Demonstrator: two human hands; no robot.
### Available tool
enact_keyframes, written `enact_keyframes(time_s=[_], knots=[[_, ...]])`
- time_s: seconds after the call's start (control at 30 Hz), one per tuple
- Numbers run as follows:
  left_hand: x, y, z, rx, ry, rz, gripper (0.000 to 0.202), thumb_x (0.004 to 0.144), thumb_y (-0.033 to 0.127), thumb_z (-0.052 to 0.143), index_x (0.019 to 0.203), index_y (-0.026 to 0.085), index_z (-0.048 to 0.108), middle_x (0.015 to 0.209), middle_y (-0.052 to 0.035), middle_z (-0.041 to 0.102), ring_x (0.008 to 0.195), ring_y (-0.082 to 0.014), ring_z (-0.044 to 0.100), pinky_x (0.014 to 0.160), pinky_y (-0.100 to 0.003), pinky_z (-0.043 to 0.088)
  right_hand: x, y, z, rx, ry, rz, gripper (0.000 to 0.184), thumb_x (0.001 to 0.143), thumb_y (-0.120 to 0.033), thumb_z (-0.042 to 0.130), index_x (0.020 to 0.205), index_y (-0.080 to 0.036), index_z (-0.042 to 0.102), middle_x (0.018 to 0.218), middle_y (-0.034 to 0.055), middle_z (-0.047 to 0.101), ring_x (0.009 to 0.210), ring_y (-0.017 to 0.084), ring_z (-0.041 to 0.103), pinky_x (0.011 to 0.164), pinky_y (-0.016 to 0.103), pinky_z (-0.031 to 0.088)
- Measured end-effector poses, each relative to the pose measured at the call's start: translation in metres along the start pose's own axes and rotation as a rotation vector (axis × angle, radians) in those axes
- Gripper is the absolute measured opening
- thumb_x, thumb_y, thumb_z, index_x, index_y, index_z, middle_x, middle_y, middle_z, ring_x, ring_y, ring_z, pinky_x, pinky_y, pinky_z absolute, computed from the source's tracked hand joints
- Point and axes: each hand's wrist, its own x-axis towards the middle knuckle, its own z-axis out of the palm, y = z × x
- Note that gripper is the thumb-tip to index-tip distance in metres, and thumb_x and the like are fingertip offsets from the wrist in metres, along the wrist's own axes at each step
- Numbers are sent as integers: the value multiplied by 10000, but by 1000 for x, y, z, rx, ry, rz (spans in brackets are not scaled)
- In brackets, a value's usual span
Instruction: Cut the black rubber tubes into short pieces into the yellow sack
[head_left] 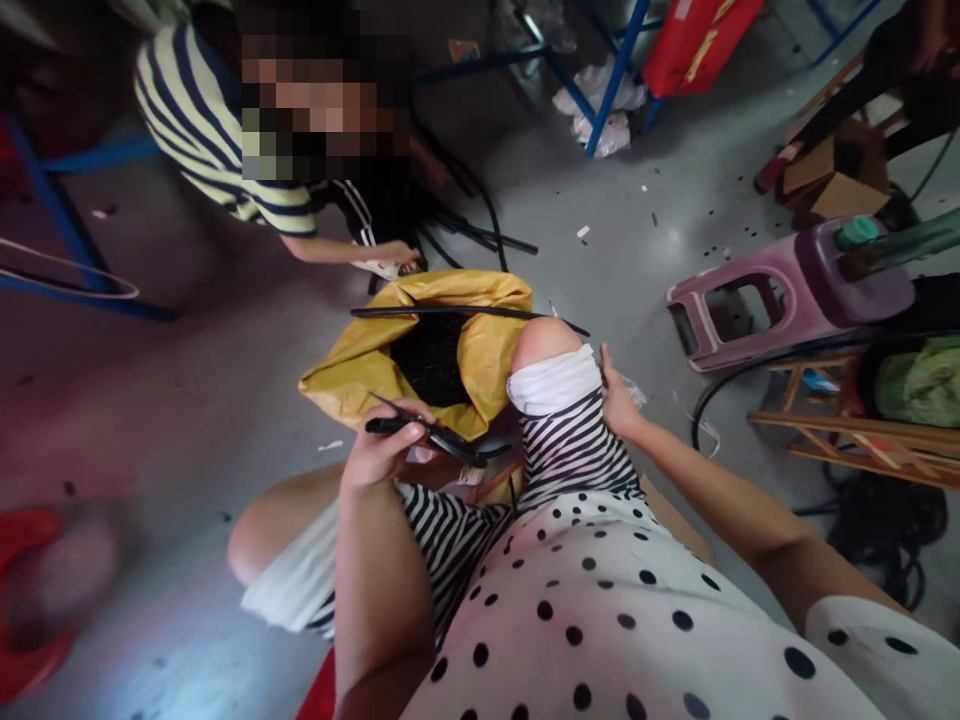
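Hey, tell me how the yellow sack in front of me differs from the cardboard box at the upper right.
The yellow sack is soft and crumpled, while the cardboard box has flat, creased flaps. The sack is glossy yellow; the box is dull brown. The sack sits close to you, and the box farther off. Both stand open.

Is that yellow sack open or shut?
Open: the yellow sack's mouth gapes, showing dark contents inside, and a black strip lies across it. I cannot tell how full it is.
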Motion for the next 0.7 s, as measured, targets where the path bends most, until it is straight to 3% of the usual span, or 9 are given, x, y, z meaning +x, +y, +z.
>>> enact_keyframes(time_s=[0.1,0.2,0.27,0.33,0.4,0.47,0.57,0.63,0.7], knots=[[5,4,9,-34,-16,-22,553,616,579,1104,666,174,730,759,-84,760,666,-203,723,572,-277,578,21,4,8,136,96,106,1138,878,-413,804,1860,-124,306,1689,265,603,1563,370,603,1387,568,410],[9,10,21,-35,-8,-12,602,586,610,1099,626,183,675,723,-69,741,630,-192,694,571,-283,577,26,-2,23,268,324,136,996,892,-401,738,1804,-174,407,1524,222,707,1380,330,700,1313,584,478],[10,16,32,0,-2,-10,630,589,639,1088,608,183,653,717,-61,734,587,-159,639,544,-266,532,20,-19,32,332,509,51,792,914,-397,703,1671,-220,555,1441,177,730,1327,313,702,1289,598,488],[10,22,44,54,17,-32,637,628,660,1071,624,179,653,745,-62,738,572,-126,576,524,-248,460,15,-47,41,367,589,-141,567,936,-407,715,1480,-252,678,1437,155,719,1357,313,681,1289,583,488],[9,28,56,108,82,-40,635,659,697,1048,676,175,687,775,-62,732,589,-115,535,529,-249,415,16,-83,53,388,394,-343,391,931,-437,776,1281,-265,749,1365,134,745,1315,318,696,1241,547,532],[6,34,67,177,195,-33,627,683,732,1018,750,175,738,685,-17,641,585,-112,479,524,-248,357,21,-116,68,477,-26,-418,289,902,-446,814,1115,-256,770,1191,95,793,1164,294,742,1132,490,598],[0,41,75,301,296,-27,588,736,710,982,749,184,719,628,22,538,617,-121,460,551,-252,339,33,-144,88,731,-435,-194,345,837,-482,828,1078,-244,762,1087,56,826,1090,277,766,1042,444,636],[-6,46,73,346,338,-20,593,751,688,967,689,194,645,631,29,515,620,-116,449,563,-257,347,38,-148,96,903,-575,17,412,863,-558,770,1127,-241,761,1085,66,843,1093,285,781,1013,448,651],[-14,50,67,341,381,-21,581,756,670,957,691,198,624,629,37,502,600,-109,436,563,-259,362,38,-145,98,990,-649,132,486,926,-648,694,1183,-242,761,1116,89,853,1112,294,792,1008,461,659]])
